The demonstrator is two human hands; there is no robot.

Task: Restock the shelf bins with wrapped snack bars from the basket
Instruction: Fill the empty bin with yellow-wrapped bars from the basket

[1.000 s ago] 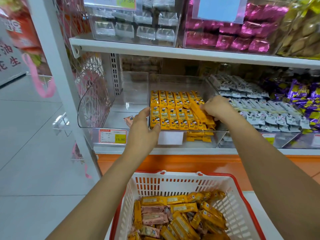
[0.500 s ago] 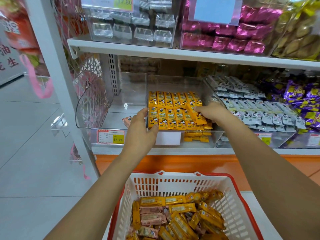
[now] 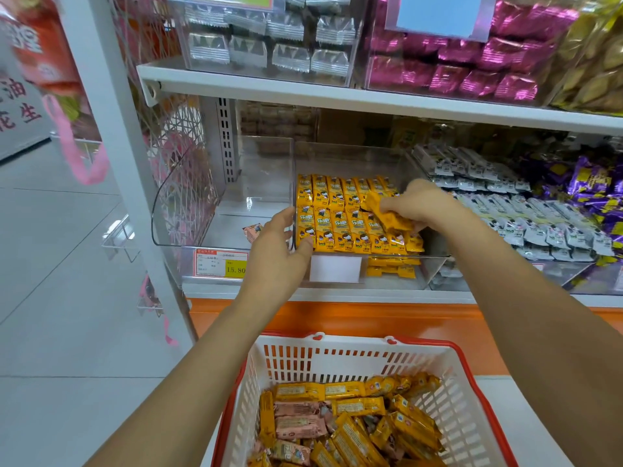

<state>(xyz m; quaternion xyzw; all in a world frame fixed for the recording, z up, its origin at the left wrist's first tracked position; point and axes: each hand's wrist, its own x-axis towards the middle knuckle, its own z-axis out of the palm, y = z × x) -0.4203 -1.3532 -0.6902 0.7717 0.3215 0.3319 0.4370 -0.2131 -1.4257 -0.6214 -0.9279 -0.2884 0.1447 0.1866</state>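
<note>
The clear bin (image 3: 354, 160) at 12 o'clock already carries two neat rows of yellow bars (image 3: 337, 214). The right hand (image 3: 426, 207), at the bin's 3 o'clock side, grips a small bunch (image 3: 387, 215) of the same bars in curled fingers, while the left hand (image 3: 276, 254) clasps its 9 o'clock front corner between thumb and fingers. Much looks left to do: the basket (image 3: 354, 358) at 6 o'clock holds a heap of yellow and pink bars (image 3: 354, 409), and the neighbouring bin (image 3: 188, 210) at 9 o'clock shows only one pink bar (image 3: 253, 230).

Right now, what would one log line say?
left hand: holds clear bin | right hand: grips yellow bars | basket: part full
</note>
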